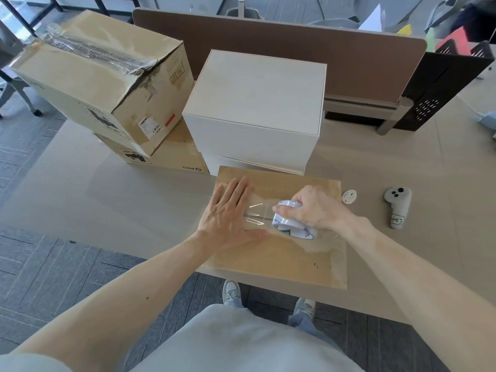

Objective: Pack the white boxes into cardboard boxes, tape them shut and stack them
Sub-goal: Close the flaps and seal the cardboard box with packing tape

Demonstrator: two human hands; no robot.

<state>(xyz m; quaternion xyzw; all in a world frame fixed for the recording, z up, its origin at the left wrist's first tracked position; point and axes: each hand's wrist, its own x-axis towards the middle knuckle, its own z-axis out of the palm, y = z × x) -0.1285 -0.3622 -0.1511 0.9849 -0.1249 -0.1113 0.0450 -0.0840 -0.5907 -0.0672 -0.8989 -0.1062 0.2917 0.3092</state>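
At lower centre a closed cardboard box (281, 259) lies on the table (107, 197), its contents hidden. The left hand (228, 213) presses flat on it with fingers straight, and the right hand (314, 208) curls around a tape roll (290, 226); the clear tape (255, 213) between them is barely visible. Behind, at centre, a white box (257, 98) sits on a second white box (257, 163), which is mostly hidden, and at upper left a taped cardboard box (94, 73) rests askew on another cardboard box (177, 154), largely covering it.
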